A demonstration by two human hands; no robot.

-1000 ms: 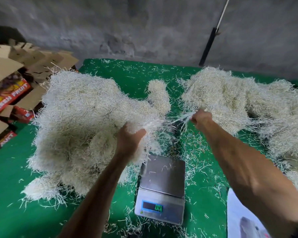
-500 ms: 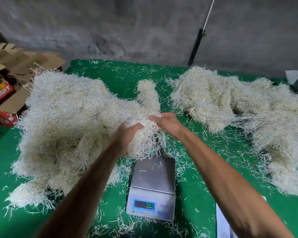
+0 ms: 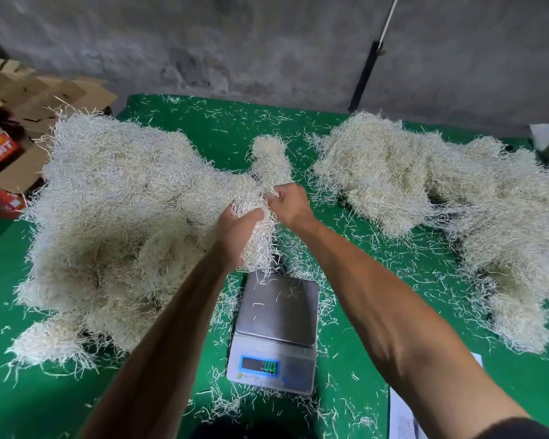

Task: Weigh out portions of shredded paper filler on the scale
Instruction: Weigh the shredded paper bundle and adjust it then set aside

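Observation:
A big heap of pale shredded paper filler [image 3: 118,217] lies on the left of the green table [image 3: 222,128]. My left hand [image 3: 238,229] grips a clump of shredded paper [image 3: 257,236] at the heap's right edge, just beyond the scale. My right hand [image 3: 290,202] pinches strands at the top of that same clump. The silver digital scale [image 3: 276,327] sits near me in the middle, its steel platform bare apart from a few stray strands, its display lit. A second spread of shredded paper [image 3: 441,198] covers the right side.
Flattened cardboard and red fruit boxes [image 3: 10,147] stand off the table's left edge. A white sheet of paper [image 3: 403,416] lies at the near right. A grey concrete wall with a black-handled pole [image 3: 366,74] is behind. Loose strands litter the cloth.
My right hand came left from the right pile to the clump that my left hand holds. The clump has risen a little off the heap.

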